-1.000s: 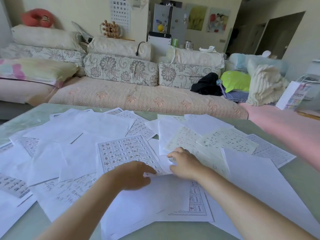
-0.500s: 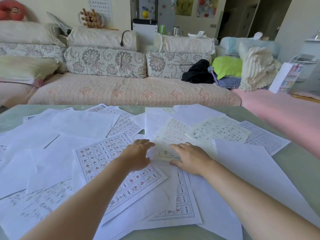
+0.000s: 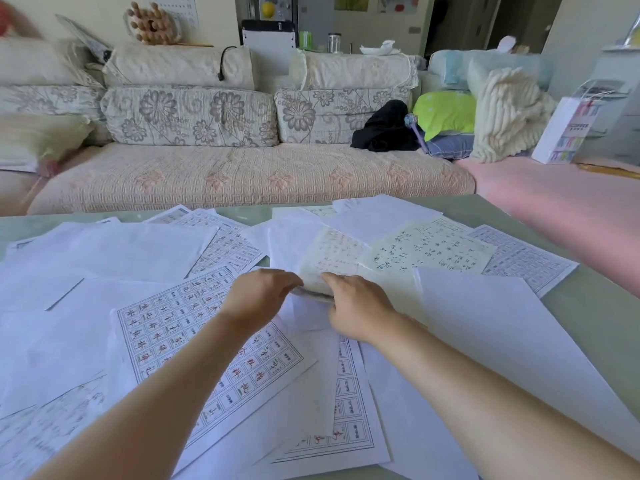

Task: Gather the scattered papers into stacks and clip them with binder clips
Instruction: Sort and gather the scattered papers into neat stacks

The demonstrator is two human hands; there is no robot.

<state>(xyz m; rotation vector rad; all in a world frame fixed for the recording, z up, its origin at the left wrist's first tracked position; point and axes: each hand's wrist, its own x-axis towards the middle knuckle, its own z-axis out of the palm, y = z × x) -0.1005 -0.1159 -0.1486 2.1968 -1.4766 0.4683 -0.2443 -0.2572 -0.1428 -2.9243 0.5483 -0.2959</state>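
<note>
Several loose white sheets [image 3: 114,251] lie scattered over a pale green table [image 3: 588,299]. Some are blank, some carry printed character grids [image 3: 194,334] or handwriting [image 3: 429,251]. Near the middle, a cream handwritten sheet [image 3: 332,258] curls up off the pile at its near edge. My left hand [image 3: 258,294] and my right hand [image 3: 356,306] meet at that lifted edge, and both appear to pinch it, fingers partly hidden beneath the paper. No binder clip is in view.
A long floral sofa [image 3: 221,174] runs just behind the table's far edge. Black cloth [image 3: 384,128], a green cushion [image 3: 446,112] and a cream blanket [image 3: 505,112] pile at its right end, beside a white paper bag [image 3: 568,133]. A pink surface [image 3: 571,202] flanks the table's right.
Both hands have slid away from me across the papers to the cream handwritten sheet, whose near edge now lifts off the pile. The view has tilted up a little.
</note>
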